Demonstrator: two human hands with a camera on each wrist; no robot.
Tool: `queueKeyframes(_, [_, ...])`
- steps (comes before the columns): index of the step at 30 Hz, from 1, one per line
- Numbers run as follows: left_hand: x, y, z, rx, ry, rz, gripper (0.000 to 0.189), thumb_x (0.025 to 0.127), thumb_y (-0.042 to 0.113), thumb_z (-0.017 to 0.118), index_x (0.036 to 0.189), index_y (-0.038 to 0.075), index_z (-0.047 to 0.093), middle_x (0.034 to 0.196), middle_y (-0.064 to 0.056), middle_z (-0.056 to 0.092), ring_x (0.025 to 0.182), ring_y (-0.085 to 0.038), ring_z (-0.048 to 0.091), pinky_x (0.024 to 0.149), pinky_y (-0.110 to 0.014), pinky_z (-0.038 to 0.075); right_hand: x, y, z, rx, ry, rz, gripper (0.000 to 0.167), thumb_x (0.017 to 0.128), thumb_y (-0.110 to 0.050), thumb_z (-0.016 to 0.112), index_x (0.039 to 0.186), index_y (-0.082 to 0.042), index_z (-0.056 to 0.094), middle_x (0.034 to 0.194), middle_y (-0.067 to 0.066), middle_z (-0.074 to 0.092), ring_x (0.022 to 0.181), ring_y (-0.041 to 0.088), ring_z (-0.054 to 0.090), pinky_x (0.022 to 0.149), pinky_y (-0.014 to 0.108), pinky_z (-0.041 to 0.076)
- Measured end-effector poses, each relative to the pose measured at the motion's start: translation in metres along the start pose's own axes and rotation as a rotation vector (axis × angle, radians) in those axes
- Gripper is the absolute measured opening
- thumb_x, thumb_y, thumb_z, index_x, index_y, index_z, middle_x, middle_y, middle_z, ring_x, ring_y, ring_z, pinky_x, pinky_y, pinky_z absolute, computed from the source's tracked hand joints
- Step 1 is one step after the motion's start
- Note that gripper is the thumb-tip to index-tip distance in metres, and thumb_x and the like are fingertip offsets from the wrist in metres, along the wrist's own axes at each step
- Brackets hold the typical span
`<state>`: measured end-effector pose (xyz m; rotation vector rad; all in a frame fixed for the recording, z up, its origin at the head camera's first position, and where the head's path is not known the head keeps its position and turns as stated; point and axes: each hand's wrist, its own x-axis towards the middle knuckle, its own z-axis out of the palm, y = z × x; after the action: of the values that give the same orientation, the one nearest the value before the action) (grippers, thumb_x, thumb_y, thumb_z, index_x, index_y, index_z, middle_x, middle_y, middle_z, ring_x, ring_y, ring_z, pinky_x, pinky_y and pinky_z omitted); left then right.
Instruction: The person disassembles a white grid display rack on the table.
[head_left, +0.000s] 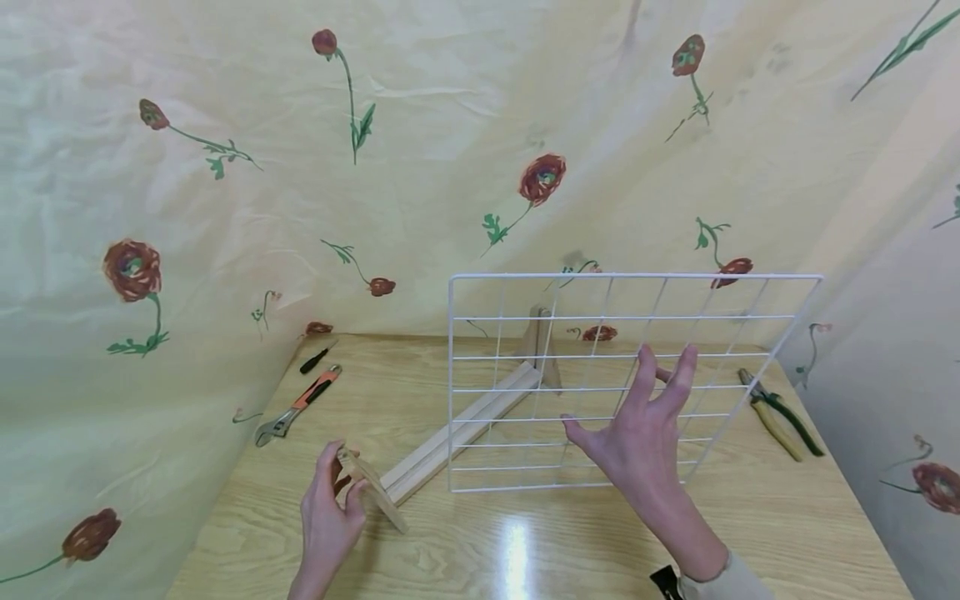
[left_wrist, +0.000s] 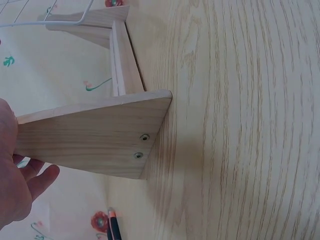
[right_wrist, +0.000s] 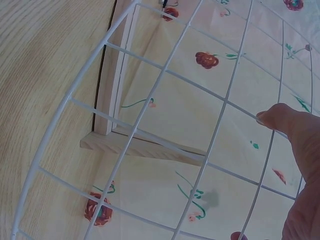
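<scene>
A wooden stand lies on the table, with two parallel rails [head_left: 465, 427] running between a near end panel [left_wrist: 90, 137] and a far end panel [head_left: 536, 342]. My left hand [head_left: 327, 512] grips the upper end of the near panel, thumb on one side and fingers on the other. Two screws [left_wrist: 141, 145] show low on that panel's outer face. With my right hand [head_left: 647, 446] I hold a white wire grid [head_left: 637, 275] upright over the right side of the stand, thumb and fingers spread across its wires. Through the grid, the far panel and part of the rails stay visible.
An adjustable wrench [head_left: 303, 406] with orange and black handle lies at the left, a small black-handled tool [head_left: 315, 360] behind it. Pliers [head_left: 780, 425] lie at the right edge. Flower-patterned sheeting [head_left: 450, 167] rises behind and on both sides of the table.
</scene>
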<state>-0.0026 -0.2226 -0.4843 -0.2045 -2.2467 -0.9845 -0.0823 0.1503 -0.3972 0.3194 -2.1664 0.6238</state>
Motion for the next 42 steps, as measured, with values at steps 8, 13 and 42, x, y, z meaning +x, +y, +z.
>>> queueKeyframes(8, [-0.003,0.001,0.0,0.022,0.013,0.004,0.073,0.07,-0.022,0.078,0.134,-0.008,0.047,0.108,-0.018,0.063,0.098,-0.042,0.066,0.065,-0.049,0.06,0.001,0.0,0.0,0.002,0.004,-0.004,0.134,0.04,-0.018,0.101,0.146,0.006,0.022,0.153,0.034,-0.005,0.115,0.053,0.041,0.038,0.044,0.05])
queueKeyframes(13, [-0.003,0.003,0.0,0.024,0.021,-0.014,0.074,0.069,-0.023,0.079,0.133,-0.009,0.047,0.107,-0.021,0.063,0.097,-0.045,0.065,0.064,-0.048,0.061,0.001,0.0,0.0,0.002,0.006,-0.002,0.134,0.04,-0.018,0.101,0.145,0.006,0.023,0.153,0.033,-0.005,0.114,0.053,0.041,0.039,0.045,0.05])
queueKeyframes(42, [-0.01,0.003,0.0,0.078,0.075,0.02,0.065,0.078,-0.002,0.082,0.134,-0.007,0.049,0.107,-0.013,0.067,0.091,-0.035,0.069,0.064,-0.042,0.061,-0.002,-0.001,0.0,0.005,-0.018,0.017,0.135,0.04,-0.018,0.102,0.146,0.005,0.021,0.152,0.035,-0.006,0.115,0.053,0.039,0.039,0.042,0.047])
